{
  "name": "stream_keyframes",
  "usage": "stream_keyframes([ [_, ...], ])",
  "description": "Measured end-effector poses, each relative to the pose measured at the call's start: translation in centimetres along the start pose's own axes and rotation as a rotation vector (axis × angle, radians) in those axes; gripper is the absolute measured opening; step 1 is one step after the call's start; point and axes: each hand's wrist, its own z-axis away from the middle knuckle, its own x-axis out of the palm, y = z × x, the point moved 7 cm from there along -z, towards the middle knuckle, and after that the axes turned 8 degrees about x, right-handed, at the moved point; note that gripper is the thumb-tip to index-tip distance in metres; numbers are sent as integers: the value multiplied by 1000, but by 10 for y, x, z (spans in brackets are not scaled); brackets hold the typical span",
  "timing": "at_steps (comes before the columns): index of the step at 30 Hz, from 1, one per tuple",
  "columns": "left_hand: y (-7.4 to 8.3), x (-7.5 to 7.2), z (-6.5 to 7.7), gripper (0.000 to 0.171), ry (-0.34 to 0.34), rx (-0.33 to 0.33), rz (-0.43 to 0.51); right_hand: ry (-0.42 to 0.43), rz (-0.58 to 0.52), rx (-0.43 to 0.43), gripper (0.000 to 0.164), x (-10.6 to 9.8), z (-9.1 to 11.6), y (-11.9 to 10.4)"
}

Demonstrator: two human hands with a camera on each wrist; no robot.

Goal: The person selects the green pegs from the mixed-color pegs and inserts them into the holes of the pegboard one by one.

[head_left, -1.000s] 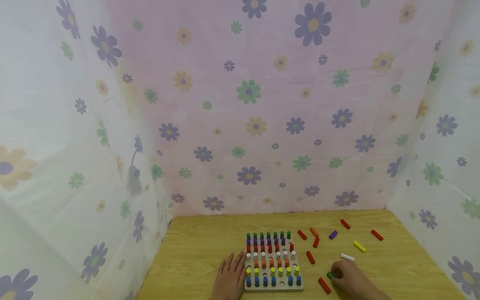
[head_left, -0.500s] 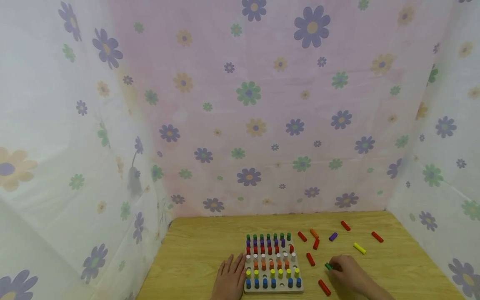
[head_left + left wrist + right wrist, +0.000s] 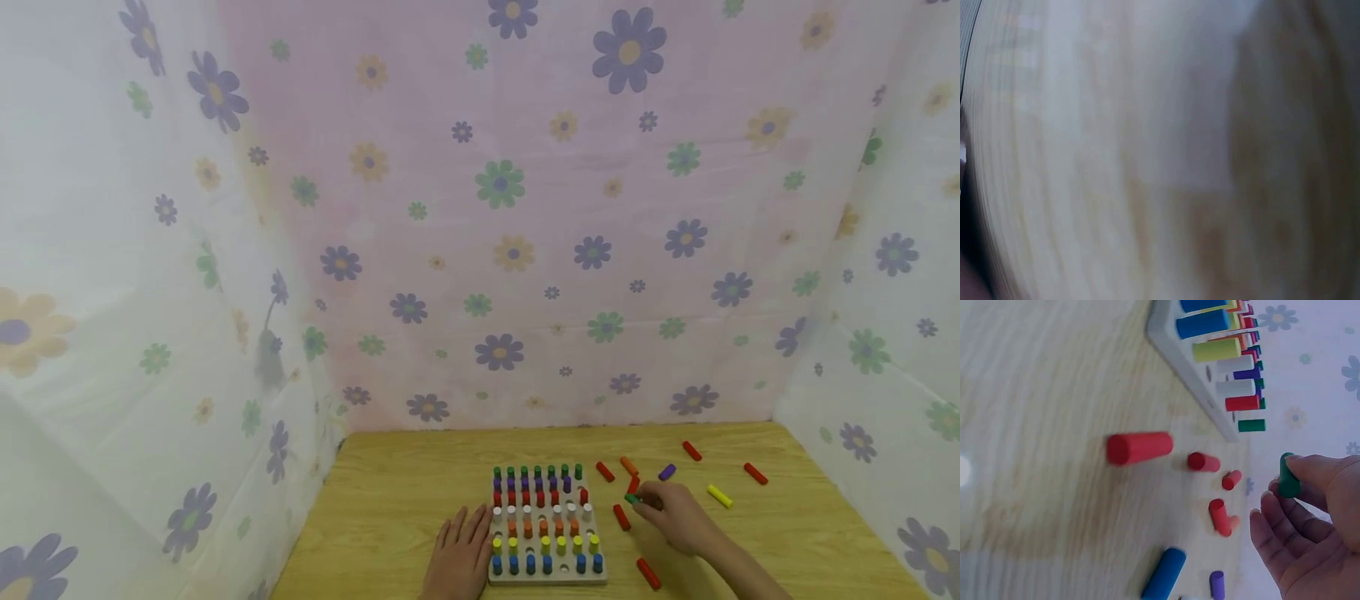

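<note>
My right hand [image 3: 678, 517] pinches a green peg [image 3: 1289, 477] between thumb and forefinger, raised over the table right of the pegboard [image 3: 551, 579]. The board bears rows of upright pegs in green, purple, red, white, orange, yellow and blue, with a few bare holes among them. My left hand [image 3: 459, 557] lies flat on the table, fingers extended, at the board's left edge. In the head view, a red peg [image 3: 622, 517] lies just below the held peg. The left wrist view shows only blurred wood grain.
Loose pegs lie right of the board: several red, an orange one [image 3: 628, 467], a purple one [image 3: 667, 472] and a yellow one [image 3: 720, 497]. The right wrist view also shows a blue peg [image 3: 1164, 574] on the table. Flowered cloth [image 3: 420, 358] encloses the back and sides.
My right hand has lifted the green peg and carried it away from me and to the left, toward the board's right side. My left hand has stayed in place.
</note>
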Motion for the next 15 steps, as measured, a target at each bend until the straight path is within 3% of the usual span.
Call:
stream_keyframes([
  [15, 1, -2, 0, 58, 0, 4, -3, 92, -173, 128, 20, 28, -42, 2],
])
